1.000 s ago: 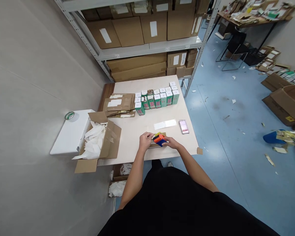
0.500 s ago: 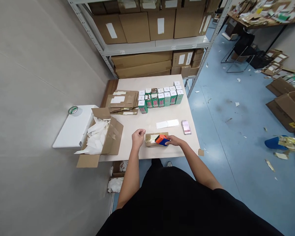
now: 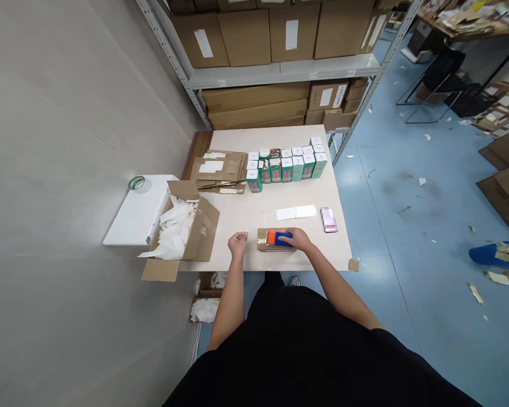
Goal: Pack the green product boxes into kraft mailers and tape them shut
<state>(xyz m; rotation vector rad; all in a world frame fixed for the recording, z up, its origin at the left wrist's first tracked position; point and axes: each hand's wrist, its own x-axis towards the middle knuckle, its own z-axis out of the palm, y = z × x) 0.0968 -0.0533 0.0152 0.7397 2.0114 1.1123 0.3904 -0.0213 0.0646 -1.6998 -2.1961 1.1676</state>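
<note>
In my right hand (image 3: 297, 239) is an orange-and-blue tape dispenser (image 3: 279, 238), fingers wrapped round its blue end. It lies over the top of a small brown cardboard box (image 3: 276, 247) at the table's front edge. Shiny clear tape shows at the box's left end. Left of this box, apart from it, my left hand (image 3: 237, 244) is closed in a pinch. A tiny pale bit shows at its fingertips, too small to name. Beyond the box lie a white label strip (image 3: 296, 212) and a blurred pinkish item (image 3: 328, 220).
Green-and-white cartons (image 3: 287, 168) stand in rows at the back of the table, beside flattened cardboard (image 3: 220, 169). An open carton with white paper (image 3: 203, 232) is at left, near a green tape roll (image 3: 136, 182) on a white box. A shelf (image 3: 246, 76) rises behind.
The dispenser has turned from a slant to lie level along the box top, with my right hand moving over it. My left hand has drawn slightly away from the box. The view has shifted.
</note>
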